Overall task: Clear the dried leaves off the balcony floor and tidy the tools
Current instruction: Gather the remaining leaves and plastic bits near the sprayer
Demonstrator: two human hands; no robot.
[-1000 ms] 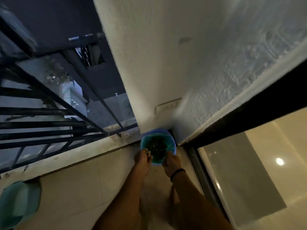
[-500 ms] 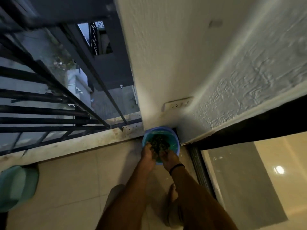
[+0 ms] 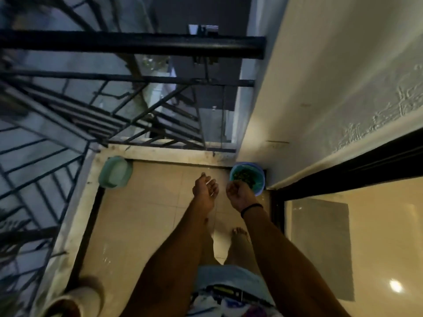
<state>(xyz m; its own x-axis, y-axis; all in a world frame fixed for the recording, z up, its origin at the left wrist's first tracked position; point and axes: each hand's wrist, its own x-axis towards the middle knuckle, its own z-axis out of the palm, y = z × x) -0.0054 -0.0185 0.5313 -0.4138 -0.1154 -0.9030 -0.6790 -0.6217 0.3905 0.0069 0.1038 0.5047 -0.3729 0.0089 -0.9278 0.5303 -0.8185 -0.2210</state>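
Observation:
A blue bucket point(image 3: 258, 182) holding dark dried leaves point(image 3: 246, 176) stands on the tiled balcony floor point(image 3: 146, 216), in the far right corner against the wall. My left hand point(image 3: 205, 189) hangs to the left of the bucket with relaxed, spread fingers and holds nothing. My right hand point(image 3: 238, 193) hovers over the bucket's near rim. Its back faces me and its fingers curl under, so what lies in the palm is hidden.
A pale green plastic container point(image 3: 115, 171) sits in the far left corner by the black railing point(image 3: 137, 44). A beige pot point(image 3: 73, 298) stands at the near left. A glass sliding door point(image 3: 343, 236) bounds the right side. My bare feet point(image 3: 239, 234) are below.
Both hands have lifted out of the bucket and drawn back. The view has risen and pulled away, so more of the floor, the railing and the green container shows.

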